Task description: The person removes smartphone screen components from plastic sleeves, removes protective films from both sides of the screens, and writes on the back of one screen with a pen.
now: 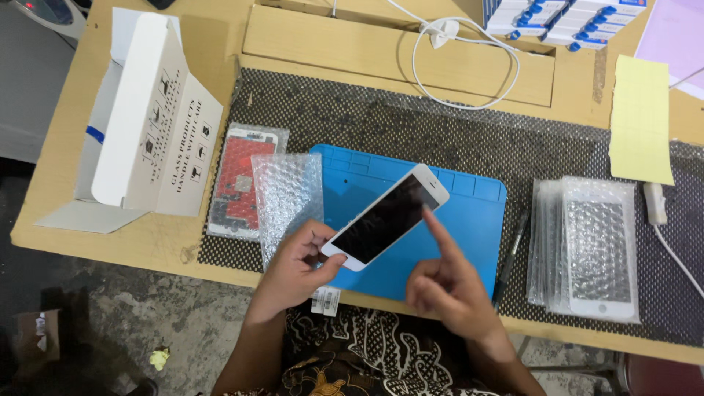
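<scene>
My left hand (297,265) grips the lower end of a white phone screen panel (386,218) with a dark glass face, held tilted above a blue work mat (473,213). My right hand (449,282) holds nothing; its index finger is stretched out and touches the panel's right edge, the other fingers curled. An empty bubble-wrap sleeve (287,198) lies on the mat's left edge, next to my left hand.
A bagged screen part with a red back (240,180) lies left of the bubble wrap. An open white cardboard box (150,121) stands at far left. A stack of bubble-wrapped screens (590,249) sits right, a black pen (512,253) beside the mat. White cable (469,62), yellow pad (639,121).
</scene>
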